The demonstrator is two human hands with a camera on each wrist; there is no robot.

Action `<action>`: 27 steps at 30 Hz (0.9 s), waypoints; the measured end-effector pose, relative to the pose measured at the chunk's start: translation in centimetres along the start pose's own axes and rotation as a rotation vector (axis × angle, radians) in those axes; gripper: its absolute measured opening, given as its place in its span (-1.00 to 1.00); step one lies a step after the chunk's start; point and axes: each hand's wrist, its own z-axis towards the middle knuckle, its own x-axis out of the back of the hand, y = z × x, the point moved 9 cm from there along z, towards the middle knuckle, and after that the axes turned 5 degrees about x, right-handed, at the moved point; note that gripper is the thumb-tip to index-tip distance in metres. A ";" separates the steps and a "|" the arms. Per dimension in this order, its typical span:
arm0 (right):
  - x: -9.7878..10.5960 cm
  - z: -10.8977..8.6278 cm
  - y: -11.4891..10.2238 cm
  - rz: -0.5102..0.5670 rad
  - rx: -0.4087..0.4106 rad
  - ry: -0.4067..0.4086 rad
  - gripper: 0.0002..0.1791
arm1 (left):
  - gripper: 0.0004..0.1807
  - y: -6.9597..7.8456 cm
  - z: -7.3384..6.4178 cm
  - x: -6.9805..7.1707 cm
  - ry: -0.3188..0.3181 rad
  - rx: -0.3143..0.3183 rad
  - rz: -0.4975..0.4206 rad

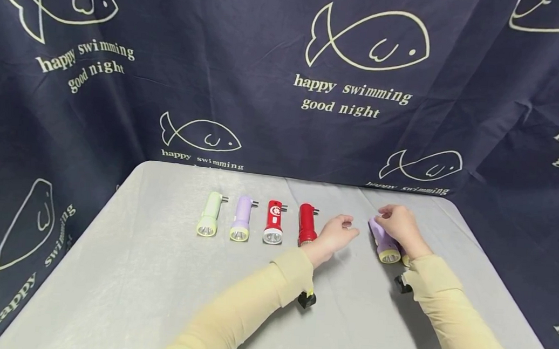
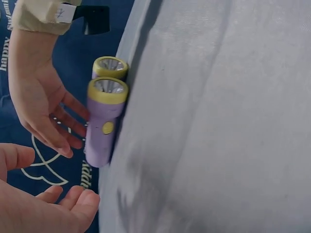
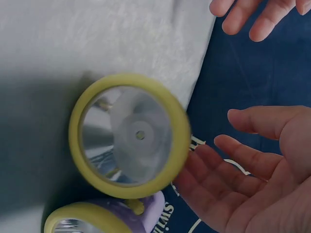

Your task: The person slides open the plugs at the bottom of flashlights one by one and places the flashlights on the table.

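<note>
Nearest the camera: left sleeve (image 1: 236,306) and right sleeve (image 1: 464,312), stretched over the grey table (image 1: 121,277). The loose purple flashlight (image 1: 383,240) is found at the right, lens towards the wearer, below the right hand (image 1: 399,226). Right fingers loosely bent, thumb held apart, no grip made; whether the barrel is touched cannot be told. Left hand (image 1: 333,236) spread, nothing held, kept apart from that barrel.

Step judged to be the handling of this flashlight; whether it is being taken up or set down cannot be told. If lifting is intended, the right thumb and fingers would need to be closed round the barrel.

Just beside it, a second flashlight (image 2: 110,64) is partly hidden; it could be knocked. Farther left, a spaced row: pale-green flashlight (image 1: 211,213), lilac flashlight (image 1: 242,215), emblem-marked red flashlight (image 1: 273,225), plain red flashlight (image 1: 307,220). The last could be brushed by the left wrist.
</note>
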 end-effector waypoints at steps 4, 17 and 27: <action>-0.2 0.1 0.6 -0.021 -0.022 -0.005 -0.59 | -0.51 -0.5 0.2 -0.7 0.002 0.004 -0.020; -1.6 0.0 3.1 -0.054 -0.123 -0.107 -0.46 | -0.52 -2.4 0.6 -2.2 -0.032 0.045 -0.126; -2.6 0.0 3.2 -0.058 -0.147 -0.160 -0.43 | -0.55 -2.7 0.3 -3.1 -0.042 0.063 -0.165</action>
